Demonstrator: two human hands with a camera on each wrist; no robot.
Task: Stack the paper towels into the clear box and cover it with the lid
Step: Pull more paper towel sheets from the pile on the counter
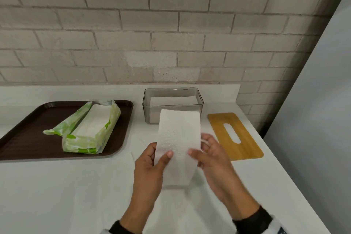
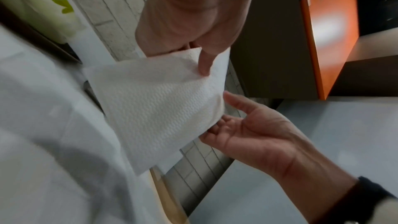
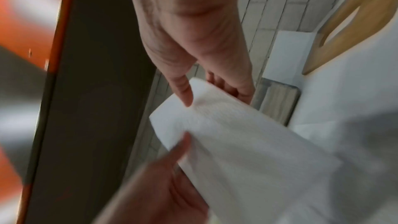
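I hold a folded white paper towel [image 1: 178,138] upright above the counter, just in front of the clear box [image 1: 152,116]. My left hand [image 1: 152,157] pinches its left edge, thumb in front and fingers behind. At the right edge my right hand [image 1: 205,150] pinches it the same way. White towels lie inside the box. The wooden lid [image 1: 235,137], with an oval slot, lies flat to the right of the box. The left wrist view shows the towel [image 2: 155,105] between the left hand [image 2: 193,23] and right hand [image 2: 247,129]. The right wrist view shows the towel [image 3: 237,142].
A brown tray [image 1: 28,135] at the left carries an opened green-and-white towel package [image 1: 91,131]. A brick wall runs behind the white counter. The counter ends just right of the lid, beside a grey panel [image 1: 313,119]. A faint white sheet [image 1: 136,144] seems to lie on the counter under the hands.
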